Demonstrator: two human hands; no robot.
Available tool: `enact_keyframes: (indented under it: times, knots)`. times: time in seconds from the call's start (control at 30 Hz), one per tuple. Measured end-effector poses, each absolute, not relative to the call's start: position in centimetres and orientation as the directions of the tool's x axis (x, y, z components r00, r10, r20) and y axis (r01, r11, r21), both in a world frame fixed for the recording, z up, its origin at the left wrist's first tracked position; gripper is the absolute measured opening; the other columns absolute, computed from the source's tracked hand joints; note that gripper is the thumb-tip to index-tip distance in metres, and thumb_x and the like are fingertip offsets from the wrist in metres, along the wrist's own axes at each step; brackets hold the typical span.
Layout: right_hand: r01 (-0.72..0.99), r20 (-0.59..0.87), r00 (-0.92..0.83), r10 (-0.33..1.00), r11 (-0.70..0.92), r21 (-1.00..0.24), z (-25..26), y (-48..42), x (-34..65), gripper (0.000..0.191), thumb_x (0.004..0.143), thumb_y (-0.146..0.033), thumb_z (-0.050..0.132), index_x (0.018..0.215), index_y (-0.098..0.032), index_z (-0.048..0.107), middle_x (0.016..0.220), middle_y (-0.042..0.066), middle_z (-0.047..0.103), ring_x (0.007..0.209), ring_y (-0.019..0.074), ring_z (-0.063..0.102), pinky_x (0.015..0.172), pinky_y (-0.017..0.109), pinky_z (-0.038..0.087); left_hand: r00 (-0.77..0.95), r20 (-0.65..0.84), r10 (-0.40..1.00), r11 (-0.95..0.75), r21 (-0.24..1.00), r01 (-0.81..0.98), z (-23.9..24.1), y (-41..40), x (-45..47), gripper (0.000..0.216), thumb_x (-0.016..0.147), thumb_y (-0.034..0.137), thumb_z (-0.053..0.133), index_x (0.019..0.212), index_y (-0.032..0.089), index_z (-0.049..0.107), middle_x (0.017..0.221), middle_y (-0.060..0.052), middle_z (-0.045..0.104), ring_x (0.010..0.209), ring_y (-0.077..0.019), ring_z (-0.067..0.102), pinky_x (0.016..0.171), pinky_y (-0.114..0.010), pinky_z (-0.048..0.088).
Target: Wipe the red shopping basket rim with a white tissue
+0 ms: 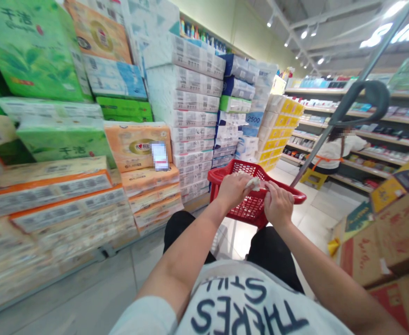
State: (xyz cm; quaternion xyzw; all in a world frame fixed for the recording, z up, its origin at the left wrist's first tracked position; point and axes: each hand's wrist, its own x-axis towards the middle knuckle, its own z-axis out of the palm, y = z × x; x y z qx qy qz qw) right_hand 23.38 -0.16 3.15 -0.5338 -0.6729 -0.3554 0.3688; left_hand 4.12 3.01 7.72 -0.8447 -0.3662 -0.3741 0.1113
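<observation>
My left hand (237,188) is closed around a crumpled whitish cloth or tissue (255,184), which pokes out past the fingertips just above the near rim of a red plastic shopping basket (246,211). My right hand (279,204) sits a little to the right, its fingers curled over the same rim, thumb close to the cloth. The basket has perforated sides and stands between my knees. A grey pull handle (365,95) on a metal pole rises from its right side, tilted to the right. What lies inside the basket is mostly hidden by my hands.
Stacked tissue packs (139,144) fill the left side, with tall white packs (194,102) beyond. Cardboard boxes (393,237) stand close on the right. Further back, a person (344,149) sits on a yellow stool (312,178) by stocked shelves (309,120). The floor (148,265) is tiled.
</observation>
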Motion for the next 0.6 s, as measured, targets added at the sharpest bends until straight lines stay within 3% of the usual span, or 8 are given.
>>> enact_keyframes:
  times: [0.1, 0.27, 0.47, 0.6]
  knots:
    - [0.981, 0.876, -0.158, 0.455, 0.176, 0.085, 3.2, -0.1, 23.4, 0.033, 0.093, -0.023, 0.045, 0.123, -0.017, 0.058, 0.124, 0.008, 0.063, 0.1, 0.0242, 0.057, 0.091, 0.038, 0.034, 0.47, 0.722, 0.508, -0.728, 0.067, 0.682, 7.5, 3.1, 4.0, 0.033, 0.098, 0.041, 0.037, 0.119, 0.024, 0.056, 0.123, -0.004, 0.062, 0.112, -0.0192, 0.056, 0.093, -0.035, 0.046]
    - [0.982, 0.873, -0.152, 0.463, 0.174, 0.078, 3.1, 0.0, 23.3, 0.033, 0.093, -0.022, 0.044, 0.123, -0.017, 0.058, 0.125, 0.009, 0.062, 0.101, 0.0241, 0.057, 0.091, 0.038, 0.033, 0.419, 0.702, 0.576, -0.682, 0.13, 0.72, 7.3, 3.8, 4.4, 0.032, 0.099, 0.037, 0.033, 0.118, 0.024, 0.057, 0.111, -0.003, 0.067, 0.105, -0.018, 0.06, 0.092, -0.035, 0.047]
    - [0.982, 0.876, -0.152, 0.458, 0.171, 0.081, 3.1, 0.0, 23.3, 0.033, 0.093, -0.023, 0.045, 0.123, -0.018, 0.058, 0.125, 0.008, 0.062, 0.1, 0.0241, 0.056, 0.091, 0.038, 0.033, 0.412, 0.757, 0.507, -0.669, 0.044, 0.742, 6.6, 3.8, 4.4, 0.035, 0.097, 0.038, 0.039, 0.122, 0.018, 0.054, 0.131, -0.008, 0.057, 0.131, -0.0248, 0.041, 0.104, -0.04, 0.04]
    - [0.982, 0.875, -0.151, 0.46, 0.174, 0.078, 3.2, -0.1, 23.3, 0.033, 0.093, -0.023, 0.044, 0.123, -0.018, 0.057, 0.125, 0.009, 0.062, 0.101, 0.0241, 0.056, 0.091, 0.038, 0.033, 0.431, 0.725, 0.537, -0.667, 0.052, 0.744, 6.9, 3.7, 4.5, 0.037, 0.099, 0.041, 0.034, 0.117, 0.018, 0.055, 0.118, -0.008, 0.063, 0.116, -0.0219, 0.054, 0.098, -0.037, 0.044]
